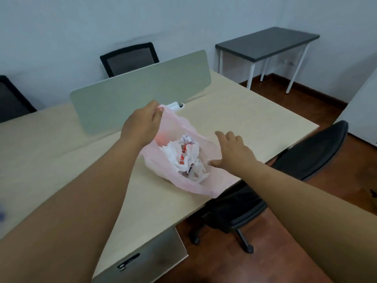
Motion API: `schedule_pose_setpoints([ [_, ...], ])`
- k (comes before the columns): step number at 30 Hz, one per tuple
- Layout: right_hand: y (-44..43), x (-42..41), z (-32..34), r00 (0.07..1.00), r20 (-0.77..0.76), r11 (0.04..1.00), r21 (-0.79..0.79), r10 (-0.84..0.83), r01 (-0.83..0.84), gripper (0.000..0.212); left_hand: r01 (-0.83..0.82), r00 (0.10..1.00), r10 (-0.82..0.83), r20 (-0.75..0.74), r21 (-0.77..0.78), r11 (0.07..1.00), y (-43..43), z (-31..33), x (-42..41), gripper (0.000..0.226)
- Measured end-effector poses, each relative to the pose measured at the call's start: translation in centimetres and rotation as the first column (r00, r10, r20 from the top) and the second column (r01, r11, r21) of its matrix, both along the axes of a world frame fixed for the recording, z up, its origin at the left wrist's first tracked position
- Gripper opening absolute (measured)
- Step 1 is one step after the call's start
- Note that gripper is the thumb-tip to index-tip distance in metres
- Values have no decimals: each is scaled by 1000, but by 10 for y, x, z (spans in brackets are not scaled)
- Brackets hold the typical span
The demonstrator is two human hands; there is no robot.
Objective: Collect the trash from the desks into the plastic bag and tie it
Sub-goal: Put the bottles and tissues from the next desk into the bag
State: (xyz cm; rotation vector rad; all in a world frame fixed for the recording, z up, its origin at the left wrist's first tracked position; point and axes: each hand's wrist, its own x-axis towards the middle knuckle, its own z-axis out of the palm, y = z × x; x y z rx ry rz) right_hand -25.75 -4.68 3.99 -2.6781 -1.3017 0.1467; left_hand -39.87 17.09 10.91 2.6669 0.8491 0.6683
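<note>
While my left hand (142, 123) pinches one handle of the pink plastic bag (163, 166) and lifts it just above centre frame, I judge that I am between collecting and tying. The bag lies slumped on the light wood surface (244, 111) at the middle of the frame with its mouth gaping toward me. Inside it sits the trash (183, 156), crumpled white paper and a wrapper printed in red.

My right hand (230, 154) is open, fingers spread and holding nothing. It hovers at the right side of the bag, its thumb at the rim; whether it touches the plastic I cannot tell.

The next move, as I judge it, calls for that hand to find the second handle, which I cannot make out among the loose folds at the lower right of the bag. It must then draw that handle up to meet the first so the two can be knotted. The film is thin and slack, so it must be gathered without spilling the paper.

The bag lies between my hands, nearer the surface's right edge, above the black office chair (306, 152) and below the grey divider panel (138, 84).
</note>
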Motion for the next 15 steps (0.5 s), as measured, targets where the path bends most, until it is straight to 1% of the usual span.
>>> schedule_pose_setpoints([
  [1, 12, 1, -1, 999, 2, 998, 21, -55, 55, 100, -18, 1000, 18, 6, 9, 1000, 0, 2, -6, 25],
  [2, 22, 2, -3, 994, -20, 994, 19, -106, 107, 104, -39, 999, 39, 9, 19, 999, 1, 3, -12, 25],
  [3, 31, 3, -6, 988, -56, 989, -3, -145, 145, 100, -62, 998, 61, 10, 28, 998, 2, 5, -18, 25],
  [4, 40, 6, -9, 984, -90, 988, -32, -156, 154, 88, -88, 996, 88, 12, 36, 995, 4, 6, -24, 24],
  [5, 49, 7, -11, 984, -119, 991, -42, -132, 128, 68, -122, 993, 121, 14, 46, 992, 7, 7, -32, 23],
  [6, 59, 8, -12, 985, -151, 996, -18, -86, 84, 43, -160, 987, 159, 19, 55, 986, 10, 7, -41, 23],
  [7, 70, 6, -11, 982, -186, 998, 40, -35, 43, 25, -196, 981, 195, 24, 62, 979, 13, 6, -53, 22],
  [9, 92, -4, -8, 959, -279, 979, 205, 44, 14, 10, -259, 966, 257, 29, 73, 963, 18, 3, -81, 24],
  [10, 104, -11, -3, 939, -338, 960, 277, 68, 31, 6, -291, 957, 291, 22, 78, 953, 21, 1, -97, 25],
  [12, 127, -33, 7, 895, -432, 924, 377, 110, 69, 4, -374, 927, 376, -6, 88, 923, 28, -2, -134, 25],
  [15, 161, -79, 18, 832, -519, 876, 474, 199, 86, 10, -497, 865, 501, -36, 76, 864, 39, -6, -196, 23],
])
